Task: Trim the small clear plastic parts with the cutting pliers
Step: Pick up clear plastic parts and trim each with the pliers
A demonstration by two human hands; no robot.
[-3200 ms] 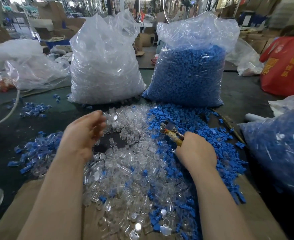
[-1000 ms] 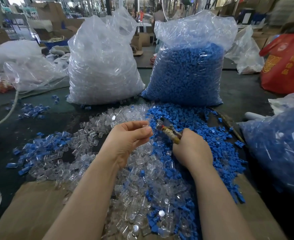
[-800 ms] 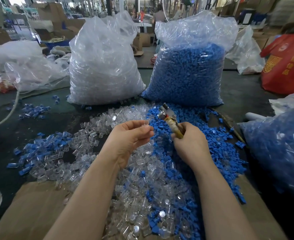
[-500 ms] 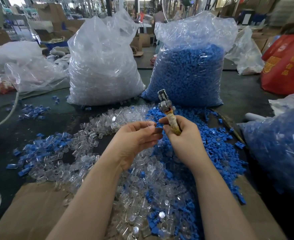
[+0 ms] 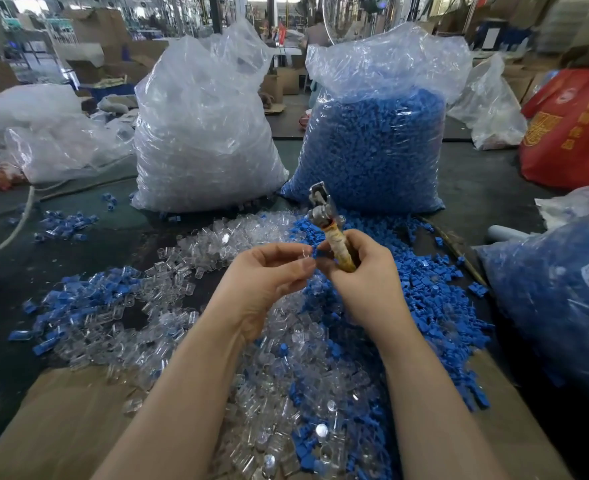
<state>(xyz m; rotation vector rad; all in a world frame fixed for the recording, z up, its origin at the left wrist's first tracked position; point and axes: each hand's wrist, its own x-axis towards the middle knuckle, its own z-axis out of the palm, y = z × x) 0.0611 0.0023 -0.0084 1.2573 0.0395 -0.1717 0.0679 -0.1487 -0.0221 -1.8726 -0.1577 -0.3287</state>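
**Pliers tipped upright, clear part brought to the right hand**

Nearest, both forearms reach over a brown cardboard sheet [image 5: 61, 420] and a heap of loose clear plastic parts [image 5: 275, 386], far too many to count, mixed with blue parts [image 5: 435, 306] that are just as countless.

Above the heap, the left hand [image 5: 269, 278] pinches one small clear part [image 5: 306, 255] between thumb and fingertips, curled round it. The right hand [image 5: 362, 278] is clamped round the wrapped handle of the single pair of cutting pliers [image 5: 324, 220].

The change is in the pliers. A second ago they lay low, pointing left toward the part; they have since swung up until the head stands nearly upright, well above the part, while the two hands have closed in until their fingertips touch. I judge that no cut is happening now: the right fingertips seem to be helping turn or seat the part, and the pliers must tip back down before trimming. Whether the cutting head is parted, I cannot tell.

Farther out on the dark table [image 5: 476, 188] stand two big full bags side by side: one bag of clear parts [image 5: 203, 133] on the left, one bag of blue parts [image 5: 372, 143] on the right. A third bag with blue contents [image 5: 556, 299] lies at the right edge, and a red bag [image 5: 573, 133] sits beyond.
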